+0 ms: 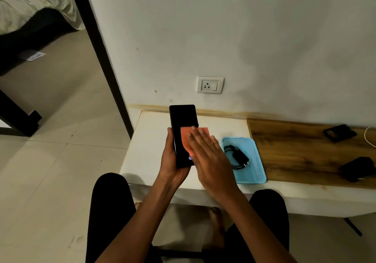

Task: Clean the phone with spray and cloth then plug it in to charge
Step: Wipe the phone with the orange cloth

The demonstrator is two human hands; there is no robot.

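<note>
Cloth under right hand

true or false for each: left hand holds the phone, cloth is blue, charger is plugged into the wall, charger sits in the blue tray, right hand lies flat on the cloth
1. The left hand holds the phone: true.
2. The cloth is blue: false, it is orange-pink.
3. The charger is plugged into the wall socket: false, the socket has nothing in it.
4. The charger sits in the blue tray: true.
5. The right hand lies flat on the cloth: true, fingers straight, pressing it on the screen.
</note>
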